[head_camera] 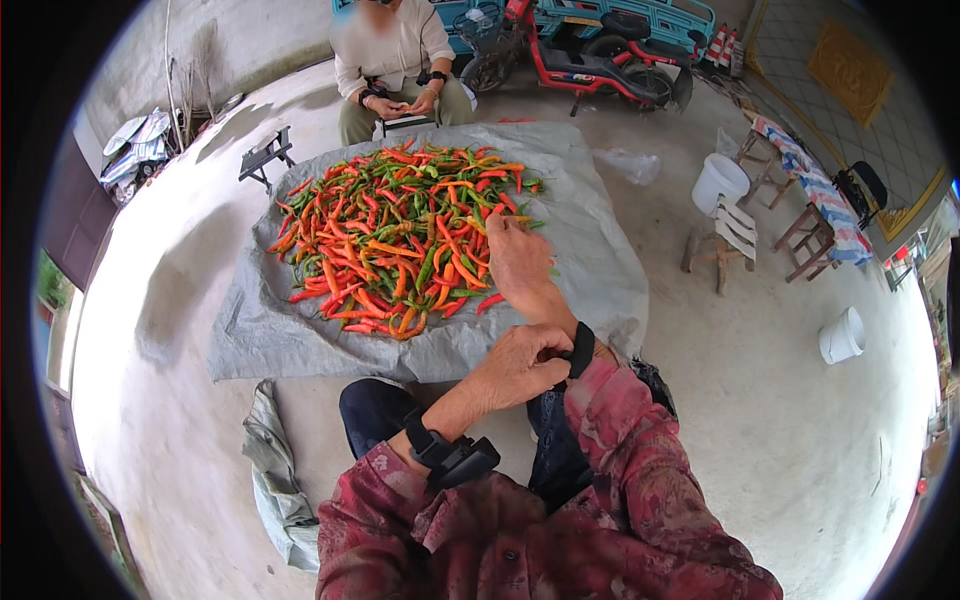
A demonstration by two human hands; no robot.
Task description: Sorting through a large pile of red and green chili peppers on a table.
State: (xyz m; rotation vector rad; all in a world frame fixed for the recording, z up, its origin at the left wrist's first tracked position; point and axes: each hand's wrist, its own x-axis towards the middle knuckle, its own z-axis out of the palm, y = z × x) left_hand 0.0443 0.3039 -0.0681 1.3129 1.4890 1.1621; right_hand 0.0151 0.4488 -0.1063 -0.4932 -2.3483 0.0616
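Observation:
A broad heap of red, orange and green chili peppers (390,232) lies before me on a grey woven plastic sheet (600,270). My right hand (517,259) reaches over the heap's right edge. Its fingertips point down at the peppers; whether they pinch one is hidden by the hand. Closer to me, my left hand (514,364) overlaps my right wrist in the view, with thumb and forefinger curled beside the black wrist strap (582,350). I cannot tell if they grip the strap. Another black strap with a device (454,454) sits on my left wrist.
Across the sheet sits a person (397,75), both hands together. A small black folding stool (267,157) stands left of the sheet. To the right are a white bucket (720,184), a wooden stool (721,244) and another bucket (841,336). Behind stands a red electric scooter (585,71).

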